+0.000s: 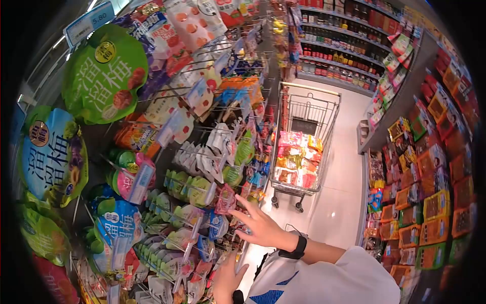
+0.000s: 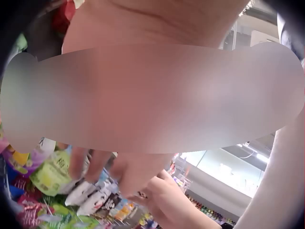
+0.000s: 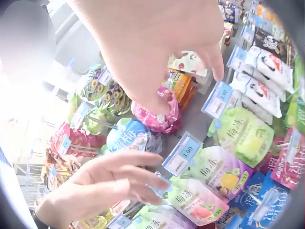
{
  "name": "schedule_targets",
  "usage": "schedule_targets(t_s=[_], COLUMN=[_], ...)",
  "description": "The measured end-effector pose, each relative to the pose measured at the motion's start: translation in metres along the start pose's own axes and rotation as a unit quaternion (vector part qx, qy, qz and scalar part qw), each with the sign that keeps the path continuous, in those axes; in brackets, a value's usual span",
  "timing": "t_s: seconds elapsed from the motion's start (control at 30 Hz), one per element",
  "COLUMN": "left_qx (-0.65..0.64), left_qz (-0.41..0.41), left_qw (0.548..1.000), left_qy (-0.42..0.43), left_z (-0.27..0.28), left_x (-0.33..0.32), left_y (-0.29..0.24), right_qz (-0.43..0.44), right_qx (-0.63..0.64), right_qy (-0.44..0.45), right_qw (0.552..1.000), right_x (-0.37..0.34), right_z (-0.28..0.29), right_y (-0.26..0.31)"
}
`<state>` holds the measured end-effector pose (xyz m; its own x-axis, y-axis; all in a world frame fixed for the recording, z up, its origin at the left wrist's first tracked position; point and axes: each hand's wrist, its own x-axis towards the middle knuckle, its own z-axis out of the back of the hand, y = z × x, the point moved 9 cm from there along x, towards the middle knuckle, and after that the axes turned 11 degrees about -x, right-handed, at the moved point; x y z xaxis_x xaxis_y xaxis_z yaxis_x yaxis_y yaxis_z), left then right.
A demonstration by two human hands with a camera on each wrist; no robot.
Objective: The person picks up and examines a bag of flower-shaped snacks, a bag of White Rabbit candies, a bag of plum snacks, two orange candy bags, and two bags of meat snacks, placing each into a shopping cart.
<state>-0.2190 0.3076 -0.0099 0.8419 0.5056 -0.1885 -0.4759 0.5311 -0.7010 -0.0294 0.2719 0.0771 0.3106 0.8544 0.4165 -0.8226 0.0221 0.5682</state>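
Observation:
My right hand, a black band at its wrist, reaches toward the hanging snack rack with fingers spread. Its fingertips are close to small pink packets. In the right wrist view this hand overlaps a round pink bag and holds nothing visible. Lower down, my left hand is near the lower packets, its fingers loosely extended. The right wrist view shows that left hand beside a pink-and-white jelly pouch and a 3.90 price tag. A blur covers much of the left wrist view.
Large green and blue plum bags hang at the left. A metal shopping cart with several snack packs stands in the aisle. Bottle shelves cross the far end; boxed snacks line the right side.

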Motion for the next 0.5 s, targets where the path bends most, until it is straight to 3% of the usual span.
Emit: schedule_targets(t_s=[0.07,0.3,0.43,0.5], left_qx=[0.024,0.026,0.048,0.058], left_qz=[0.108,0.025,-0.020,-0.027], left_qw=[0.989,0.994,0.992,0.991], left_qy=[0.098,0.107,0.112,0.116], left_z=[-0.034,-0.065,-0.088,-0.099], left_x=[-0.010,0.001,0.015,0.027], left_y=[0.020,-0.029,-0.053,-0.074], right_qz=[-0.029,-0.103,-0.105,-0.117], right_qx=[-0.023,-0.068,-0.054,-0.014], right_qy=[0.009,0.000,-0.037,-0.011], right_qw=[0.999,0.992,0.992,0.993], right_x=[-0.028,-0.098,-0.121,-0.129], right_z=[0.010,0.062,0.082,0.084], right_y=[-0.009,-0.040,-0.066,-0.085])
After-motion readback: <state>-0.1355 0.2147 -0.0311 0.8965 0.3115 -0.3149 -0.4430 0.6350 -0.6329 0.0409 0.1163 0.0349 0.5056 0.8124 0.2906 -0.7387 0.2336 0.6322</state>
